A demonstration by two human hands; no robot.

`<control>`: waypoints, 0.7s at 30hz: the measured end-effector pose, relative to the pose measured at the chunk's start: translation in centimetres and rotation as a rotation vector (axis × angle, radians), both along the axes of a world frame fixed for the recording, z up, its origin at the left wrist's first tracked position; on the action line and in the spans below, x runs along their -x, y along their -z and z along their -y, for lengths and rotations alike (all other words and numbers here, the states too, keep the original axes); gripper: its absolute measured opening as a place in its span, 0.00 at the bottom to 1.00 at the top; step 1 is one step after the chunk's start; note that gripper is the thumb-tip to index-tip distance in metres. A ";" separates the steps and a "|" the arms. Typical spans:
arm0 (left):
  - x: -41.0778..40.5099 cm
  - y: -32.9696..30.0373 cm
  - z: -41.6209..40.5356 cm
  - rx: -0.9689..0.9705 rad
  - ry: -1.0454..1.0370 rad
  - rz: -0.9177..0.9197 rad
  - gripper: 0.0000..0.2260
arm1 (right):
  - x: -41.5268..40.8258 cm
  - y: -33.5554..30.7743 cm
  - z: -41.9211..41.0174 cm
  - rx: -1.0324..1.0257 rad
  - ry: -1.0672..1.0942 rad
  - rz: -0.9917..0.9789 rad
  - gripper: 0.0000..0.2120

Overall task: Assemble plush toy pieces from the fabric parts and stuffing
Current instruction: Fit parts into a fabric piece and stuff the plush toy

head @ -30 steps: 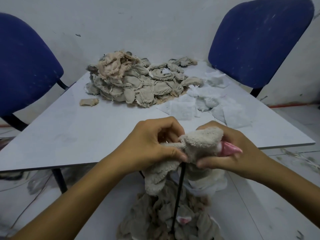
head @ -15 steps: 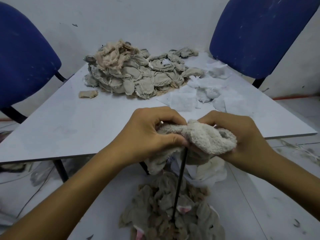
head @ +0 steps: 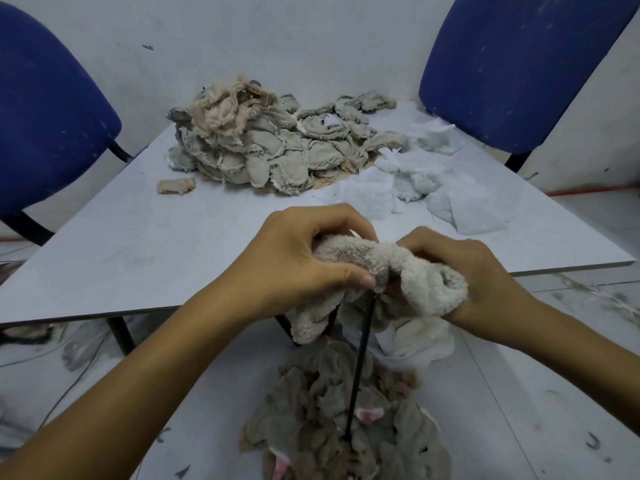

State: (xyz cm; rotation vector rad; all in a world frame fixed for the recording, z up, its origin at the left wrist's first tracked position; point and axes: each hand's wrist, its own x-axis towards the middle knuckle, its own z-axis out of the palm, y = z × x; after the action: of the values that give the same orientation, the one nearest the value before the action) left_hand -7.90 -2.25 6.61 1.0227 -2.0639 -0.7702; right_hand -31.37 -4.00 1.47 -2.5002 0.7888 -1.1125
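Since a second ago, the pink tip that stuck out past the right hand has gone from sight, folded into the plush piece, and both hands have closed in tighter on the fabric.

Two bare hands meet at the near edge of a pale table, holding one cream, fleecy plush piece between them. The left hand grips the piece's left end, fingers curled over the top and thumb pressed along the lower edge. The right hand grips the right end, fingers curled into the fabric; its fingertips are hidden by the fleece. A loose flap of the piece hangs down below the left hand. A thin black rod comes out from under the piece, just below the left thumb, and runs straight down toward the person.

Below both hands, near the rod's lower end, lies a heap of grey scraps with small pink bits showing. Just under the right hand sits a bundle of white cloth.

Beyond the hands, well apart on the table, is a large pile of beige parts. White stuffing is spread beyond the right hand, beside that pile. One small beige bit lies alone beyond the left hand. Two blue chairs stand at the far corners.
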 end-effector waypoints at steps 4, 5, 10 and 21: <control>0.1 0.0 0.0 -0.048 0.054 -0.050 0.12 | 0.5 0.2 0.3 0.102 0.018 0.029 0.12; 0.2 0.2 0.0 -0.053 0.059 -0.003 0.12 | 0.3 0.5 0.2 0.132 0.022 0.005 0.10; 0.6 0.4 0.5 -0.094 0.017 0.150 0.08 | -1.1 1.6 -0.4 0.093 0.052 -0.029 0.10; 1.1 2.4 1.1 -0.049 0.011 0.405 0.08 | -0.3 3.1 -0.7 0.006 0.047 -0.124 0.13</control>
State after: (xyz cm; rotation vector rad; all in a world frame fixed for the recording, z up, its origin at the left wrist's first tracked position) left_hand -9.03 -3.36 4.23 1.2799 -2.4002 -0.6616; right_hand -31.06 -3.31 -1.67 -2.5885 0.8829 -0.9835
